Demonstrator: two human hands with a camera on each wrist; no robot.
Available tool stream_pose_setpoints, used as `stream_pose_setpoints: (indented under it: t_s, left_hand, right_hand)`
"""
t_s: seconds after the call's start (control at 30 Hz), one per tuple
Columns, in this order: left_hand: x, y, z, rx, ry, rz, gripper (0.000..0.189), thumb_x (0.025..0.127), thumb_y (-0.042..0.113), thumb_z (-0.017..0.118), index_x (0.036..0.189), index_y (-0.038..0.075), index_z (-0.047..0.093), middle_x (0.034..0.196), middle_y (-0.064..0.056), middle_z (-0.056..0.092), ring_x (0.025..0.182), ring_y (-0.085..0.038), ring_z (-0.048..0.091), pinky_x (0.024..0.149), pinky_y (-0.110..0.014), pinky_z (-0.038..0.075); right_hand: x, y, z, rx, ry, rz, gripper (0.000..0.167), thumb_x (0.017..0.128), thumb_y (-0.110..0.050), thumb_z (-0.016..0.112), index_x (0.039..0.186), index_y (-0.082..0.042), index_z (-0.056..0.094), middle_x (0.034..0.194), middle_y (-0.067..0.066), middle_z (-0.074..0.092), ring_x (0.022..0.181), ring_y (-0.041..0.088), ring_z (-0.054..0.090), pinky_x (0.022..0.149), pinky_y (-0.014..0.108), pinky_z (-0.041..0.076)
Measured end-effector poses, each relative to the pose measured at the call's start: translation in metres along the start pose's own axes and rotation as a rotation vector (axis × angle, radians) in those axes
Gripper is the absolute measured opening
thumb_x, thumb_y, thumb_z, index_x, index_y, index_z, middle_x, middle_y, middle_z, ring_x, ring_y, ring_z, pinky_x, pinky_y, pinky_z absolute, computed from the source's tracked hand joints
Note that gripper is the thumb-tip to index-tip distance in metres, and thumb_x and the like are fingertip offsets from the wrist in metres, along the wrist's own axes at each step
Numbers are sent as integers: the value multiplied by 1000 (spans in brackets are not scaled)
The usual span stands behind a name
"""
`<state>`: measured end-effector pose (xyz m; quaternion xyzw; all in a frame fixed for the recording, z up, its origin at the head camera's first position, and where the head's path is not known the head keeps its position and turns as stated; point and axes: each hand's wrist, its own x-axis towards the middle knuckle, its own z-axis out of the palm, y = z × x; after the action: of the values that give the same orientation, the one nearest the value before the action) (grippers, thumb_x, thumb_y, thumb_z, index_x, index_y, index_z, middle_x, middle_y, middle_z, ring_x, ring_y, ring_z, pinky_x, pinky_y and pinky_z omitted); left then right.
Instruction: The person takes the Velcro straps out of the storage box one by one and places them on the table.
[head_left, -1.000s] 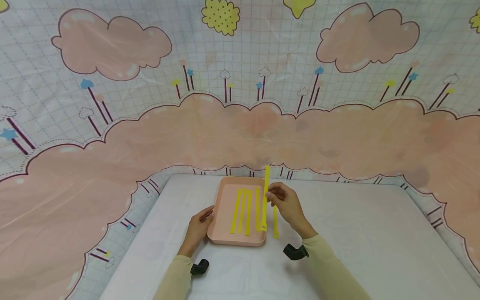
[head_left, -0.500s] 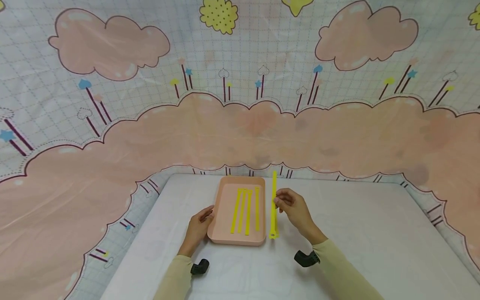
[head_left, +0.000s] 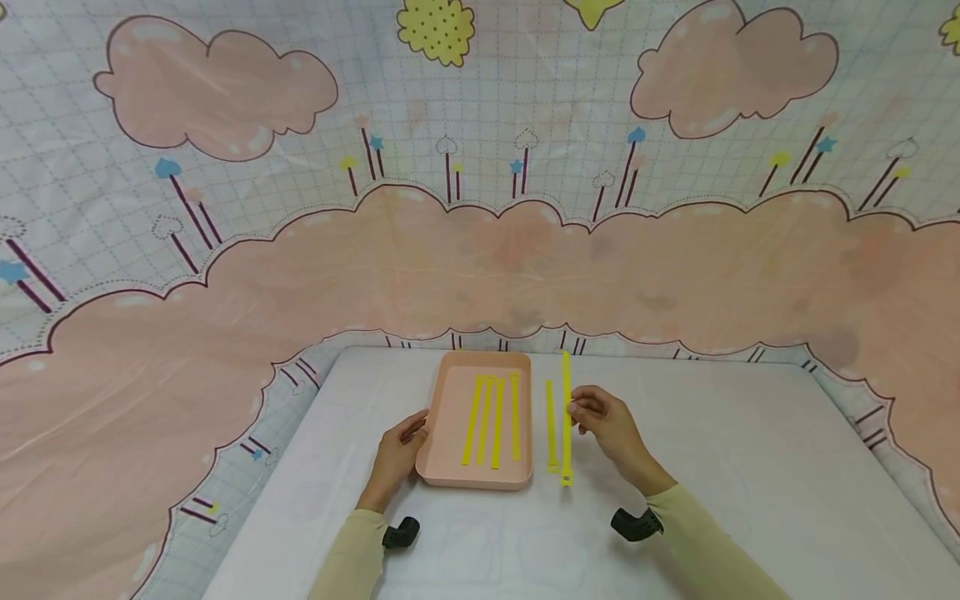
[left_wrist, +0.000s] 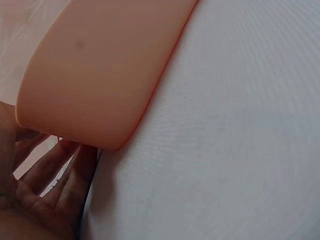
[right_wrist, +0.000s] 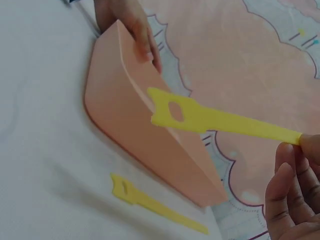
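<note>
My right hand pinches a yellow hook-and-loop cable tie between thumb and fingertips, and the tie's slotted head points toward me. In the right wrist view the held cable tie hangs above the table, its slot visible. Just left of it, a second yellow cable tie lies on the table beside the tray. The pink tray holds several more yellow ties, laid lengthwise, one set apart on the right. My left hand grips the tray's left edge; in the left wrist view some of its fingers are partly hidden by the tray wall.
A white-covered table extends on both sides of the tray. Behind it hangs a patterned cloth with clouds. A black device is worn at the left wrist, and another black device at the right.
My right hand has moved rightward and slightly toward me with its cable tie, from above the tray's right edge to past the tie on the table. My left hand stays at the tray.
</note>
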<state>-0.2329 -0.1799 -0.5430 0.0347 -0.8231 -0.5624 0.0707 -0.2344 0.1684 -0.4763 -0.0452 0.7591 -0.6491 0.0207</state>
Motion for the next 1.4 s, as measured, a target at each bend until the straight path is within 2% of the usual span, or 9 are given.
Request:
stream_pose_setpoints:
  t_s: [0.23, 0.43, 0.73, 1.0, 1.4]
  left_hand:
    - [-1, 2, 0, -18, 6, 5, 38, 97, 11, 60, 135, 5, 59, 132, -23, 62, 125, -36, 57, 109, -47, 45]
    - [-5, 7, 0, -19, 1, 13, 38, 98, 10, 59, 136, 2, 58, 132, -26, 60, 124, -38, 57, 109, -49, 45]
    - [-1, 4, -1, -18, 3, 20, 38, 98, 10, 60, 135, 3, 59, 132, -24, 61, 125, -36, 58, 108, -47, 46]
    - [-1, 5, -1, -30, -1, 9, 38, 97, 10, 61, 134, 3, 60, 131, -24, 62, 124, -36, 59, 107, -45, 47]
    - [0, 1, -1, -30, -10, -1, 38, 97, 10, 61, 134, 5, 60, 132, -23, 62, 125, -35, 58, 108, -45, 47]
  right_hand:
    - [9, 12, -11, -11, 3, 72, 28, 98, -15, 61, 120, 0, 56, 89, -1, 65, 82, 16, 60, 72, 29, 52]
    - [14, 20, -12, 12, -12, 137, 29, 97, -13, 61, 122, 1, 55, 90, -2, 65, 85, 13, 59, 71, 26, 51]
    - [27, 32, -11, -27, 13, 150, 29, 97, -11, 60, 122, 3, 56, 91, -2, 65, 80, 10, 56, 64, 21, 48]
    - [36, 39, -10, -29, 21, 210, 29, 96, -12, 62, 121, 2, 56, 90, -2, 63, 78, 9, 55, 62, 20, 48]
    - [43, 45, -8, -28, 64, 287, 30, 96, -12, 62, 123, 0, 56, 96, 4, 63, 72, 12, 53, 57, 21, 47]
